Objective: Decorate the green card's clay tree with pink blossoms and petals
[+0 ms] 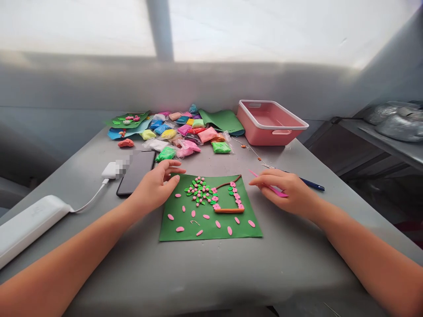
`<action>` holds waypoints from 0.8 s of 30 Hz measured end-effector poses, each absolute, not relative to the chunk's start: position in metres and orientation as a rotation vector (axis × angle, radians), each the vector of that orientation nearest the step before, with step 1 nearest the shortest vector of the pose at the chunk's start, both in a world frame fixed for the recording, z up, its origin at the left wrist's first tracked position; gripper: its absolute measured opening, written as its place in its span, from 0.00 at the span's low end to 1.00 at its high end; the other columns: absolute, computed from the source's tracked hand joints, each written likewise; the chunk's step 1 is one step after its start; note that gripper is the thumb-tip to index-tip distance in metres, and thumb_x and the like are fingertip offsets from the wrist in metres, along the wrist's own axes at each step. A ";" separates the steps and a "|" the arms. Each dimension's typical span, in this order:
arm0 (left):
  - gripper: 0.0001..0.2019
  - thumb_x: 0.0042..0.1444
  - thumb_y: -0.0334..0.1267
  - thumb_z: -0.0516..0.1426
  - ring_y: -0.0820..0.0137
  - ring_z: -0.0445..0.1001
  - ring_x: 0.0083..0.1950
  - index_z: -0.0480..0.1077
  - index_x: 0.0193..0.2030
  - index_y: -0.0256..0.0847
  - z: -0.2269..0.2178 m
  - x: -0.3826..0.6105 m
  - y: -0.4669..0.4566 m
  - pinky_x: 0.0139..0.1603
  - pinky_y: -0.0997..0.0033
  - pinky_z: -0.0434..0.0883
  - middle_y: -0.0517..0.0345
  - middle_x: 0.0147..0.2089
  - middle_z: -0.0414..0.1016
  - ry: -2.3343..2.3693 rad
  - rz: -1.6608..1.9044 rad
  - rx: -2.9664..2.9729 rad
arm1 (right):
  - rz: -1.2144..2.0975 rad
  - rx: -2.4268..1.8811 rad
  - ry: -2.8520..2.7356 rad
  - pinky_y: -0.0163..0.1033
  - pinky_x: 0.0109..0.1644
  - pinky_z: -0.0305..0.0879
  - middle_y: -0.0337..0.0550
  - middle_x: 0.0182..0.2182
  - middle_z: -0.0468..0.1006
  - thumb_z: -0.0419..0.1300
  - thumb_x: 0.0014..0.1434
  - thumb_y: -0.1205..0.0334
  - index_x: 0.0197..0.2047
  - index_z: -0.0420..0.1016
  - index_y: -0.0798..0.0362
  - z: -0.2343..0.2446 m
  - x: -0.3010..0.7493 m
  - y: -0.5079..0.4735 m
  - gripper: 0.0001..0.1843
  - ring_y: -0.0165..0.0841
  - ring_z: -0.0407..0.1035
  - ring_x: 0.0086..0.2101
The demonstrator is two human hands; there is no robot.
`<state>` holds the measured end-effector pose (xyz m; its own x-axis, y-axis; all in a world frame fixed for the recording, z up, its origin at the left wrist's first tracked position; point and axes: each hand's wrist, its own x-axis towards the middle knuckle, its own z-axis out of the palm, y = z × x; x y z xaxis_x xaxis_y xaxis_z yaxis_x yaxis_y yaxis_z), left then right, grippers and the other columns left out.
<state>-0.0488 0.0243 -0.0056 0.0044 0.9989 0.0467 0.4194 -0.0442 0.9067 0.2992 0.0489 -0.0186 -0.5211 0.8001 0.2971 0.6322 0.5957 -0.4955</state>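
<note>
A green sheet (185, 229) lies flat on the grey table, bearing clay decorations. On it are a cluster of green clay leaves with pink balls (200, 191), a column of pink clay flowers (236, 196), an orange-brown clay strip (229, 210) and several loose pink ovals (193, 213). My left hand (165, 180) rests at the sheet's upper left corner, fingers apart, holding nothing. Right of the sheet, my right hand (280, 189) grips a slim pink modelling tool (278, 192), its pointed end toward the upper left.
Several bags of coloured clay (185, 132) lie at the back, beside a pink basket (274, 125). A phone (135, 174), white charger (110, 170) and power strip (35, 224) sit at left. A dark blue pen (312, 184) lies beyond my right hand.
</note>
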 end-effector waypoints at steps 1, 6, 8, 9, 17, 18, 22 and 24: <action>0.19 0.57 0.43 0.61 0.56 0.78 0.54 0.69 0.55 0.44 -0.006 -0.049 0.024 0.48 0.59 0.75 0.50 0.53 0.80 1.521 0.988 1.636 | 0.402 -1.098 -2.402 0.46 0.43 0.72 0.45 0.39 0.80 0.55 0.59 0.67 0.43 0.82 0.44 -0.019 0.301 0.050 0.16 0.40 0.74 0.38; 0.19 0.61 0.47 0.54 0.56 0.75 0.60 0.65 0.57 0.44 -0.006 -0.046 0.021 0.55 0.54 0.73 0.47 0.60 0.76 1.576 0.846 1.860 | 0.163 -1.002 -2.571 0.47 0.47 0.74 0.46 0.50 0.77 0.47 0.52 0.81 0.45 0.82 0.44 -0.020 0.310 0.054 0.30 0.41 0.74 0.48; 0.17 0.62 0.46 0.53 0.56 0.75 0.60 0.66 0.55 0.43 -0.007 -0.046 0.021 0.54 0.55 0.74 0.48 0.58 0.78 1.598 0.840 1.934 | 0.019 -0.965 -2.525 0.45 0.46 0.75 0.47 0.48 0.79 0.47 0.54 0.82 0.44 0.81 0.47 -0.020 0.309 0.056 0.28 0.40 0.75 0.47; 0.17 0.62 0.46 0.53 0.56 0.75 0.59 0.67 0.54 0.43 -0.008 -0.045 0.021 0.54 0.56 0.74 0.49 0.57 0.78 1.614 0.839 1.977 | -0.057 -0.934 -2.491 0.44 0.45 0.76 0.47 0.46 0.79 0.48 0.56 0.81 0.44 0.81 0.49 -0.020 0.306 0.057 0.26 0.39 0.75 0.45; 0.14 0.62 0.45 0.52 0.60 0.79 0.45 0.71 0.49 0.43 -0.013 -0.041 0.021 0.40 0.62 0.73 0.54 0.48 0.82 1.624 0.897 2.101 | -0.495 -0.413 -2.497 0.44 0.41 0.77 0.48 0.36 0.81 0.55 0.63 0.74 0.40 0.77 0.55 -0.014 0.261 0.080 0.10 0.38 0.73 0.37; 0.13 0.62 0.45 0.52 0.60 0.79 0.44 0.71 0.48 0.44 -0.011 -0.042 0.021 0.39 0.63 0.73 0.54 0.49 0.82 1.637 0.911 2.094 | -0.514 -0.378 -2.464 0.45 0.42 0.77 0.47 0.36 0.81 0.55 0.63 0.74 0.40 0.76 0.54 -0.011 0.256 0.083 0.10 0.38 0.73 0.38; 0.14 0.62 0.46 0.54 0.60 0.80 0.48 0.70 0.50 0.44 0.001 -0.049 0.029 0.46 0.63 0.74 0.53 0.49 0.82 1.675 1.071 1.991 | -0.481 -0.364 -2.298 0.44 0.45 0.77 0.45 0.34 0.81 0.56 0.61 0.76 0.40 0.75 0.51 -0.006 0.248 0.090 0.12 0.35 0.72 0.36; 0.17 0.60 0.47 0.55 0.60 0.80 0.51 0.67 0.52 0.42 0.009 -0.059 0.042 0.50 0.62 0.75 0.50 0.49 0.81 1.673 1.141 1.917 | -0.452 -0.367 -2.274 0.44 0.45 0.78 0.46 0.34 0.80 0.56 0.60 0.76 0.40 0.74 0.51 -0.008 0.250 0.090 0.11 0.36 0.72 0.36</action>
